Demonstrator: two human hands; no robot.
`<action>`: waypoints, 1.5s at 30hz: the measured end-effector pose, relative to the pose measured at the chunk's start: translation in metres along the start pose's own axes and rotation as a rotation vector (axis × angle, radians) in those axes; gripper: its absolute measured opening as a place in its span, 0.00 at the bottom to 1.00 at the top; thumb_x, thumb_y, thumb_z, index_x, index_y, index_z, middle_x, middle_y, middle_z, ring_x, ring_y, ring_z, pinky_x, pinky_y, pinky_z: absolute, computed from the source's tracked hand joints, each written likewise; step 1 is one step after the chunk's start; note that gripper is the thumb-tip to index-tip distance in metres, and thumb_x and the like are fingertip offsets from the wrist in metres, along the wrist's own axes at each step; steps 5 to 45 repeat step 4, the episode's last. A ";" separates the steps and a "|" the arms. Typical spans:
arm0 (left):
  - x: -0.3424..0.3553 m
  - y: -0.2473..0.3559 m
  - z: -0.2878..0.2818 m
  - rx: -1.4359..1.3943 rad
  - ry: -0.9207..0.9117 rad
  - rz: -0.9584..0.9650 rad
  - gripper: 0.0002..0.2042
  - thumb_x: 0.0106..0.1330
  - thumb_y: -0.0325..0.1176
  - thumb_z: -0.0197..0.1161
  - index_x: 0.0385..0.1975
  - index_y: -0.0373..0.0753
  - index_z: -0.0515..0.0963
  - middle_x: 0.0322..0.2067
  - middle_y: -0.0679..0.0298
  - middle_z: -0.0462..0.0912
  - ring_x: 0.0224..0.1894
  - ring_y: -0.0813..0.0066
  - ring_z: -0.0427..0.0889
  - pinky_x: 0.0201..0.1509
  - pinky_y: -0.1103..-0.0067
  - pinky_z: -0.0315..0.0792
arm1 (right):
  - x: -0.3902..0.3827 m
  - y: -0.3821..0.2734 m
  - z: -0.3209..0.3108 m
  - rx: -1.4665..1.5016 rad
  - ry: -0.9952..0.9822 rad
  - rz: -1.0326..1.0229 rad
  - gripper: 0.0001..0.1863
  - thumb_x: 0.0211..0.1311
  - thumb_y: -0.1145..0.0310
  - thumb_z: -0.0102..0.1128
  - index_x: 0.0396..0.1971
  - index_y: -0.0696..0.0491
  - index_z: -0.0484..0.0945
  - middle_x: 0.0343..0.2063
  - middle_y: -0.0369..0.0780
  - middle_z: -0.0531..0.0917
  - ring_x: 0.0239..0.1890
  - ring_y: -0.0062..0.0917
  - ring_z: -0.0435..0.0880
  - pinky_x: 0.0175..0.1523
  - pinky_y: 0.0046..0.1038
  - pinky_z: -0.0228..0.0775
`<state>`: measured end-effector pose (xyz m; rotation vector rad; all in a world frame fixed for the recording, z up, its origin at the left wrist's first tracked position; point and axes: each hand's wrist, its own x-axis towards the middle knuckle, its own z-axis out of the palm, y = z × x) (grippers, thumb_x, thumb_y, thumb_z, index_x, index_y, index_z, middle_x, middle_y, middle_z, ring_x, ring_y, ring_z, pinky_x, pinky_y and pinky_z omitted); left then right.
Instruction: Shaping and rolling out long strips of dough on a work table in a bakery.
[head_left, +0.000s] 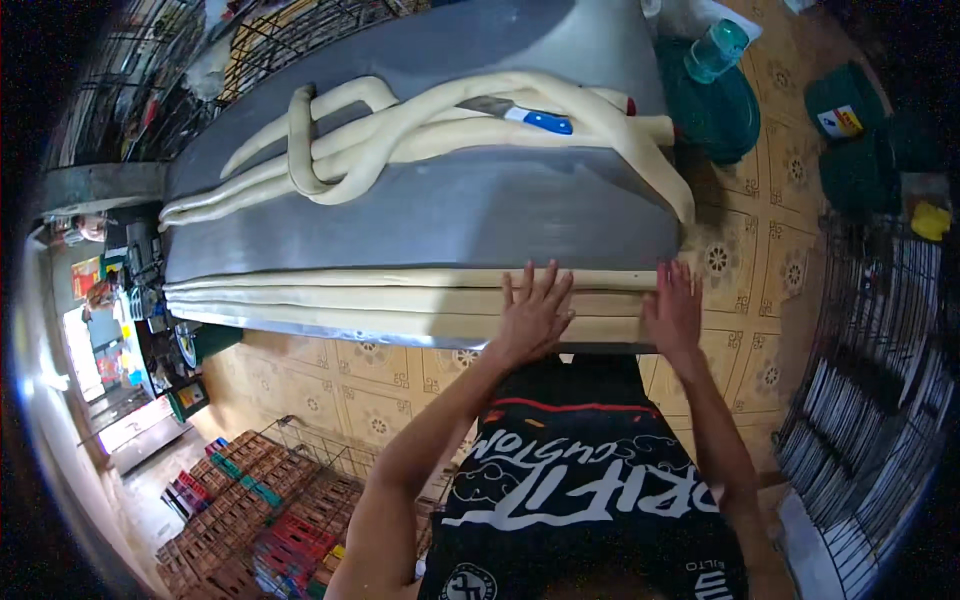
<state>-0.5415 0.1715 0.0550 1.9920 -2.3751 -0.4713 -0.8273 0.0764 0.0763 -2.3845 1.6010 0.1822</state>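
Observation:
Long pale dough ropes [400,301] lie side by side along the near edge of the grey table [450,220]. My left hand [535,315] rests flat on them with its fingers spread. Over their right end lies my right hand [677,310], fingers stretched out and palm down. Farther back, more thick dough ropes [370,165] are heaped loosely, crossing and looping over each other. A knife [540,121] with a blue and white handle sits among these, its blade partly hidden by dough.
A green bin [715,110] with a clear teal container [717,52] on it stands off the table's right end. Wire racks [860,430] line the right side. Stacked crates [260,500] are on the tiled floor [300,390] at lower left.

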 end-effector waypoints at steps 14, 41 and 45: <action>0.073 -0.030 0.011 0.094 0.071 -0.118 0.39 0.79 0.62 0.48 0.85 0.53 0.50 0.85 0.52 0.45 0.85 0.37 0.42 0.77 0.28 0.38 | 0.057 -0.090 0.027 -0.019 0.175 -0.264 0.45 0.65 0.48 0.66 0.80 0.43 0.62 0.80 0.47 0.61 0.81 0.50 0.58 0.80 0.64 0.46; 0.073 -0.030 0.011 0.094 0.071 -0.118 0.39 0.79 0.62 0.48 0.85 0.53 0.50 0.85 0.52 0.45 0.85 0.37 0.42 0.77 0.28 0.38 | 0.057 -0.090 0.027 -0.019 0.175 -0.264 0.45 0.65 0.48 0.66 0.80 0.43 0.62 0.80 0.47 0.61 0.81 0.50 0.58 0.80 0.64 0.46; 0.073 -0.030 0.011 0.094 0.071 -0.118 0.39 0.79 0.62 0.48 0.85 0.53 0.50 0.85 0.52 0.45 0.85 0.37 0.42 0.77 0.28 0.38 | 0.057 -0.090 0.027 -0.019 0.175 -0.264 0.45 0.65 0.48 0.66 0.80 0.43 0.62 0.80 0.47 0.61 0.81 0.50 0.58 0.80 0.64 0.46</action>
